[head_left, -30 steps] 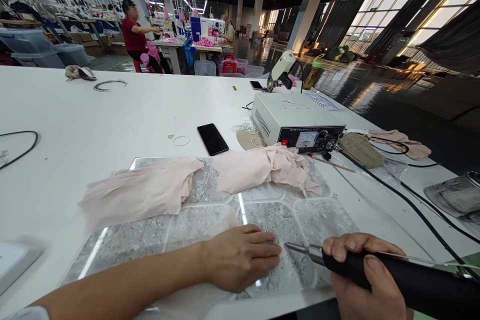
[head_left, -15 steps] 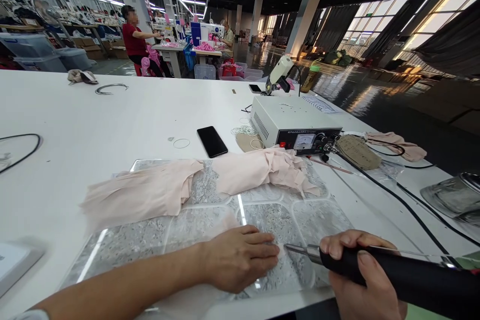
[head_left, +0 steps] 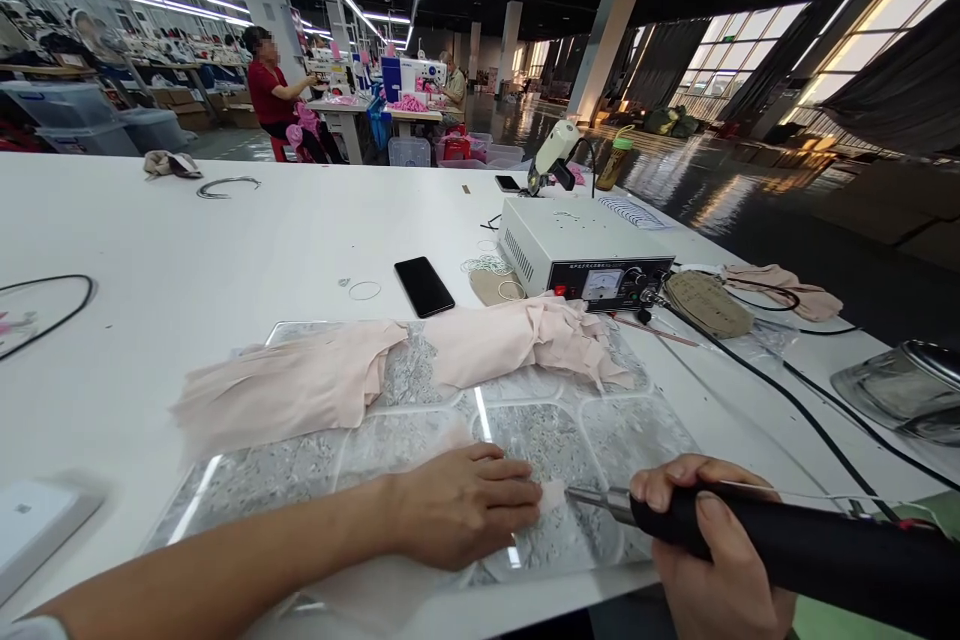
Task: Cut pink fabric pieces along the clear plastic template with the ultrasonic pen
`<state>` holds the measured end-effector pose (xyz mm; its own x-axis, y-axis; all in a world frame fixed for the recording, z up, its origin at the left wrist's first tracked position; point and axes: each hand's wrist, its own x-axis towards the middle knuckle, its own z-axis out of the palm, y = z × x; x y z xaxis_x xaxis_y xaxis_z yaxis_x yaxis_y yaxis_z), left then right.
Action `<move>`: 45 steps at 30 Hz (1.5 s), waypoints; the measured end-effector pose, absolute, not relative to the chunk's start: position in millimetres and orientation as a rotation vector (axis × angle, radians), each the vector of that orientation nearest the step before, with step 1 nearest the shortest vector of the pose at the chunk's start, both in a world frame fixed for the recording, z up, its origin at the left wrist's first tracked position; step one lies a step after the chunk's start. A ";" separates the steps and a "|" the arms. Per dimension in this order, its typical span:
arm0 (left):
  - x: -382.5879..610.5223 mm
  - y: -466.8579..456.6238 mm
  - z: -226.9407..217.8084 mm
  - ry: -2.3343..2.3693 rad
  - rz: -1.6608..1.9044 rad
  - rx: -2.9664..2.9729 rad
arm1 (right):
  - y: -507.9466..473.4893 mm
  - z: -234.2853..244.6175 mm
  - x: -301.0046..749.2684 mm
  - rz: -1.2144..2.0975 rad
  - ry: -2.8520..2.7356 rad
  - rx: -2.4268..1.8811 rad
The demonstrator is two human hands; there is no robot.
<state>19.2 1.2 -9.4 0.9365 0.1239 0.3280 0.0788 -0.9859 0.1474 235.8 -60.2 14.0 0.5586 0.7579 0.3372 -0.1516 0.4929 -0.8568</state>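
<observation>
My left hand (head_left: 469, 505) lies flat with its fingers stretched out, pressing a pale pink piece of thin fabric (head_left: 553, 496) onto the grey marbled board (head_left: 615, 430). The fabric's edge shows just past my fingertips; the rest is mostly hidden under hand and forearm. In my right hand (head_left: 720, 530) is a thick black-handled tool with a metal tip (head_left: 780, 545). Its tip points left and meets or nearly meets the fabric edge. Farther up the board lie two stacks of pale pink fabric pieces, a left stack (head_left: 292, 385) and a right stack (head_left: 517, 340).
A grey control box (head_left: 592, 240) with a dial and cables stands behind the board. A black phone (head_left: 424, 286), elastic loops (head_left: 487, 264), a tan pad (head_left: 709, 303) and a glass jar (head_left: 904, 390) lie around. People work at sewing machines beyond the white table (head_left: 337, 220).
My left hand has slid slightly left, so more of the fabric edge shows. My right hand has moved a little left with the tool. The view has shifted slightly.
</observation>
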 end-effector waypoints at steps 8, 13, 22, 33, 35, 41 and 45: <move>3.8 0.6 -11.6 0.155 0.605 2.974 | -62.5 13.8 236.4 0.642 -0.747 -0.926; 3.8 0.6 -12.9 0.156 0.566 2.964 | -60.8 19.8 228.9 0.616 -0.730 -0.925; 4.8 0.2 -11.0 0.168 0.571 2.953 | -57.8 16.5 214.6 0.727 -0.850 -0.838; 3.8 0.1 -14.1 0.180 0.555 2.948 | -55.8 11.4 211.0 0.733 -0.852 -0.855; 3.9 -0.1 -14.2 0.180 0.550 2.949 | -55.3 11.7 210.1 0.731 -0.855 -0.848; 3.9 -0.3 -13.6 0.181 0.575 2.920 | -51.4 15.8 205.5 0.680 -0.899 -0.831; 3.3 -0.1 -13.5 0.178 0.572 2.926 | -55.2 19.4 207.5 0.702 -0.903 -0.849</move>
<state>3.3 -0.1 -13.5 0.9201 0.1453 0.3636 0.0864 -0.9811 0.1734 207.5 -55.2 19.4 0.4495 0.8103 0.3759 -0.1650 0.4889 -0.8566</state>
